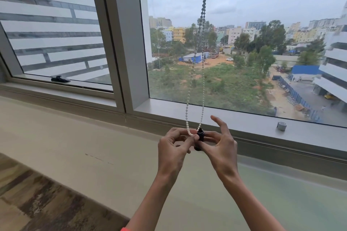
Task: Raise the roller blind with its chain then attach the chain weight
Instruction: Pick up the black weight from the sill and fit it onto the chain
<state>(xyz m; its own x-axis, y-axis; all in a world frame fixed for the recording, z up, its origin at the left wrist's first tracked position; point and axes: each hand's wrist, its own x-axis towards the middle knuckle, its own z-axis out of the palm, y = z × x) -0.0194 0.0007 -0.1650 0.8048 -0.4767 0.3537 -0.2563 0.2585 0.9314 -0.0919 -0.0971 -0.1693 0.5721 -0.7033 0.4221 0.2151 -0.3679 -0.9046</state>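
A white bead chain (203,47) hangs down in front of the window pane in a loop; its bottom end reaches my hands. A small black chain weight (200,136) sits at the bottom of the loop, upright. My left hand (173,147) pinches the lowest beads and the left side of the weight with thumb and forefinger. My right hand (220,144) grips the weight from the right with thumb and middle fingers, its index finger lifted free. The roller blind itself is out of view above.
A grey window frame (120,43) and a wide sill (244,122) run behind my hands. On the sill at right sits a small grey round fitting (281,125). A black window handle (60,79) lies on the left sash. Below is a beige ledge (84,146).
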